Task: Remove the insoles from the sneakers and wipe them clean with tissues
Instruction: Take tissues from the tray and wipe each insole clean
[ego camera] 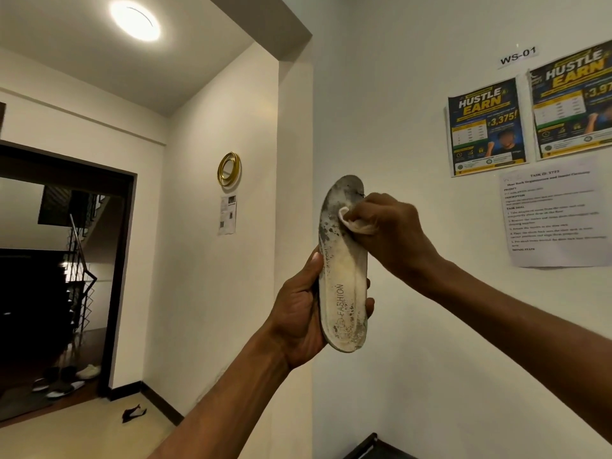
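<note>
Upright insole (342,279) (soiled), tissue (357,224) against it

White walls (381,127), lit ceiling lamp (135,20), dark doorway (59,260).

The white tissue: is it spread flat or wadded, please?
Wadded: the white tissue sits bunched in the right hand, against the dirty insole.
</note>
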`<state>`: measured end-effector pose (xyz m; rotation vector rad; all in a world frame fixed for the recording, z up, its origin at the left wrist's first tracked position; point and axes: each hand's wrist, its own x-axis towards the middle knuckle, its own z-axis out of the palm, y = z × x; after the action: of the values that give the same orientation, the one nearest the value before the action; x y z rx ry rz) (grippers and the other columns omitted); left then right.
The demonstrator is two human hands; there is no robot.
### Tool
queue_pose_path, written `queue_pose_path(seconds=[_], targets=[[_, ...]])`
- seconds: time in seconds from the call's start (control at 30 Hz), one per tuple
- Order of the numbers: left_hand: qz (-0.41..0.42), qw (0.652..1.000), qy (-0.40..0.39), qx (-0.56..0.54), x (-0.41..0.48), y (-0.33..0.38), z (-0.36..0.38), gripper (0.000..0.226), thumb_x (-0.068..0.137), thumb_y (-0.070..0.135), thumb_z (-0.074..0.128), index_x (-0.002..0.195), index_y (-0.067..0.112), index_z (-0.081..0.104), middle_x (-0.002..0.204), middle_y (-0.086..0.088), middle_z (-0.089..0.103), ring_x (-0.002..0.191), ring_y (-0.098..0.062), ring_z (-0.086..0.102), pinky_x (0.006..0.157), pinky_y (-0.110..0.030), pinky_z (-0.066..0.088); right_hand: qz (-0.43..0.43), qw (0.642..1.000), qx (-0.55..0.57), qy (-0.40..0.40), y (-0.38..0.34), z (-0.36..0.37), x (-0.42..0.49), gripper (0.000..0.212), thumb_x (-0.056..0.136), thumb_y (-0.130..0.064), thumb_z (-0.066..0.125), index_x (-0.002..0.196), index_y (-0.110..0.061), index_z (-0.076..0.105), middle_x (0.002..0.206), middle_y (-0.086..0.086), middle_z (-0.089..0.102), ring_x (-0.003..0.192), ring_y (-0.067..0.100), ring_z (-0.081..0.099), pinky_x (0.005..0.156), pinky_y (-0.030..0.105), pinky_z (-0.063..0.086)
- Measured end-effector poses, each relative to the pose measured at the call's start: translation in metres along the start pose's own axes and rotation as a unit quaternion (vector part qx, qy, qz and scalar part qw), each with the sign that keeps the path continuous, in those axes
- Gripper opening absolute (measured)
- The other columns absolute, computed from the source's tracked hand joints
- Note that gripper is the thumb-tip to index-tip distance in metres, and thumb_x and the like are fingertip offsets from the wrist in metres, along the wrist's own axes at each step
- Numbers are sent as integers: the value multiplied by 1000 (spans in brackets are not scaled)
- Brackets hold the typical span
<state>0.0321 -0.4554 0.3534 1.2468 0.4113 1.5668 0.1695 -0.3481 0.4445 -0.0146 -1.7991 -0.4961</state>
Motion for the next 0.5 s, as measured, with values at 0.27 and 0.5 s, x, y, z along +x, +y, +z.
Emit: queue_pose_path(seconds=[0.27,0.5], targets=[[-25,1000,-14,2,-7,-3,-4,63,102,50,46,152,11,43,125,-22,55,108,-34,59,97,-50,52,65,997,12,51,5,-5,18,15,81,-15,80,94,-9,75,88,2,68,72,7,58,62,6,43],[-32,999,-10,20,-13,-3,-3,59,103,50,43,146,11,51,121,-22,59,105,-34,61,93,-49,53,82,993,5,80,10,-11,33,15,79,-14,81,93,-10,76,86,3,69,70,8,60,62,6,43]])
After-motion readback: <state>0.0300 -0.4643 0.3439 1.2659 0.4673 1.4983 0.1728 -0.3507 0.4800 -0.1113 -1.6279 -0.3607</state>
